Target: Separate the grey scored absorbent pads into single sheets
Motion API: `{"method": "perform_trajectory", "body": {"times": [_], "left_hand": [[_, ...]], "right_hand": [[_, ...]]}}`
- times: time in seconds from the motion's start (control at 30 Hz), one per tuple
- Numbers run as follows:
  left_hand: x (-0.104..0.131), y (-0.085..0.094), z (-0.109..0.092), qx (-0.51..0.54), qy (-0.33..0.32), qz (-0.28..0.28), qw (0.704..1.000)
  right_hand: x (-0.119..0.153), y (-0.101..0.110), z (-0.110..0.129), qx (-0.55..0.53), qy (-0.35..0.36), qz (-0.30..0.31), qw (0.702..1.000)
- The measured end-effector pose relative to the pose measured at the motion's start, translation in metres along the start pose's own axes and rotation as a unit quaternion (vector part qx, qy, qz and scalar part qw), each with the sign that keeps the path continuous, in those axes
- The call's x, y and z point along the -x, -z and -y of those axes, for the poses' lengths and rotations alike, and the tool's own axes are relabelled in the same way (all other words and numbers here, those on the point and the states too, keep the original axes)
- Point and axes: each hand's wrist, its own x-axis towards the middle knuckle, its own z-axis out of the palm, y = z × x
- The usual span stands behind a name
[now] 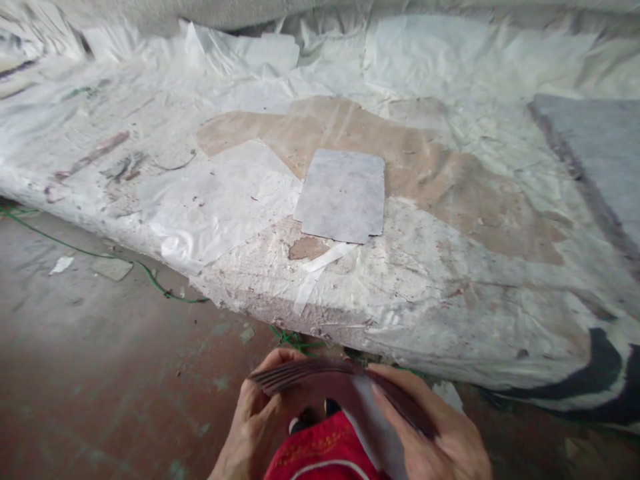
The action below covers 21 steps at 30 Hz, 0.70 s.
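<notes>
Both my hands hold a stack of thin dark maroon sheets (320, 377) low in the view, in front of my body. My left hand (260, 420) grips the stack's left end with the fingers curled over its edge. My right hand (435, 433) holds the right side, thumb on top. A grey rectangular sheet (343, 195) lies flat on the work surface ahead, well beyond my hands. Red cloth (320, 450) shows below the stack.
The surface is a low platform wrapped in wrinkled white plastic (450, 280), with a bare brown patch (350, 127). A larger grey sheet (600, 153) lies at the right. A loose clear plastic piece (215, 200) lies to the left. A green cord (100, 257) runs over the reddish floor.
</notes>
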Motion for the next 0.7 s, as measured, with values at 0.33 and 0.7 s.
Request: {"method": "perform_trajectory", "body": {"times": [0.33, 0.7], "left_hand": [[0.013, 0.005, -0.001, -0.013, -0.005, -0.090, 0.996], [0.010, 0.001, -0.001, 0.093, 0.176, -0.078, 0.977]], "right_hand": [[-0.006, 0.003, -0.002, -0.008, -0.107, 0.054, 0.993], [-0.008, 0.007, -0.010, -0.208, -0.327, 0.066, 0.920]]}}
